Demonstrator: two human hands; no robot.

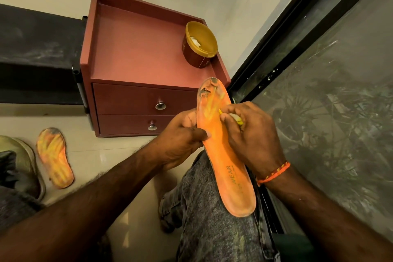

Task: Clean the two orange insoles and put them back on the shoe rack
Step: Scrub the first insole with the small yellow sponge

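Two insoles: one [225, 151] clamped by left hand [180, 136]; right hand [248, 132] pinches yellow tool [239, 120]. Second insole [54, 157] lies on open floor [102, 155].

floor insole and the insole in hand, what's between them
In the head view, between the floor insole and the held insole lie bare floor tile and the left hand and forearm; the drawer cabinet stands further back.

A small reddish-brown cabinet [136, 53] with two knobbed drawers stands on the pale tiled floor [119, 155] against the wall. An open gold tub [198, 43] sits tilted at its top's right edge. A dark-framed window [319, 91] runs alongside.
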